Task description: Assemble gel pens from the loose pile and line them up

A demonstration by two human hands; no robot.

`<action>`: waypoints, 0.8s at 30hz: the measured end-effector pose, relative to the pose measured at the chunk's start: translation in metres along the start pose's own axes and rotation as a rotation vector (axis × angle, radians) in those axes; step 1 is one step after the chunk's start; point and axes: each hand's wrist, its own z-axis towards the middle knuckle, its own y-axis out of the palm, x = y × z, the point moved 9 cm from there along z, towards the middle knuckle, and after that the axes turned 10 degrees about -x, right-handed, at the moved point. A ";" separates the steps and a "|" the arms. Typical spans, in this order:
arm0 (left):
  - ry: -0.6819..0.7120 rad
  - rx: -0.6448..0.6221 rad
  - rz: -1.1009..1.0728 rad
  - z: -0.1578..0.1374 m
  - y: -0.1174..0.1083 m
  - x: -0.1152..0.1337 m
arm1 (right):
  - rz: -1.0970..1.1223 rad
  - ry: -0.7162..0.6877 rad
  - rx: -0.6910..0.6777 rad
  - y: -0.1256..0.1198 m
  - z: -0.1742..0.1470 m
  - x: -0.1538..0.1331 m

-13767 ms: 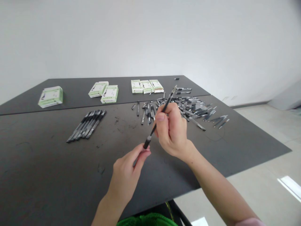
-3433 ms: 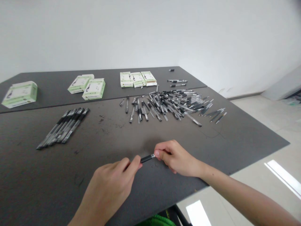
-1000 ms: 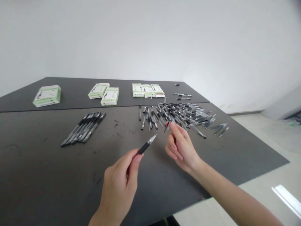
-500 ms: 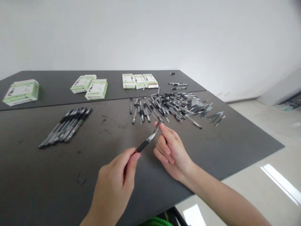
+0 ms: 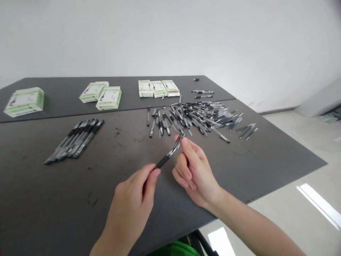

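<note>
My left hand [image 5: 134, 199] is closed around the barrel of a gel pen [image 5: 163, 161], whose black grip slants up to the right. Between thumb and fingertips, my right hand [image 5: 195, 170] pinches a clear pen cap [image 5: 178, 141] at the pen's tip. The cap sits over the tip, in line with the pen; how far on it is I cannot tell. Beyond my hands spreads a loose pile of pens and pen parts [image 5: 197, 115]. To the left, several capped pens [image 5: 76, 138] lie side by side in a slanted row.
Green-and-white boxes stand along the back of the dark table [image 5: 128, 142]: one box [image 5: 25, 101] far left, a pair [image 5: 109, 97] nearer the middle, three together [image 5: 158, 88] behind the pile. Thin refills [image 5: 246, 131] lie at the right. A few pens [image 5: 202, 94] rest farther back.
The cap has come into line with the pen and sits farther over its tip. Both hands keep their grasp; the view has shifted slightly.
</note>
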 end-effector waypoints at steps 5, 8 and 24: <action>0.008 0.017 -0.025 -0.001 -0.003 0.002 | -0.105 -0.011 -0.017 0.003 -0.004 0.005; 0.009 0.025 -0.050 -0.001 -0.006 0.003 | -0.235 0.008 -0.046 0.006 -0.006 0.010; 0.207 0.023 0.031 -0.006 -0.006 0.014 | -0.925 -0.303 -0.054 0.000 -0.004 -0.068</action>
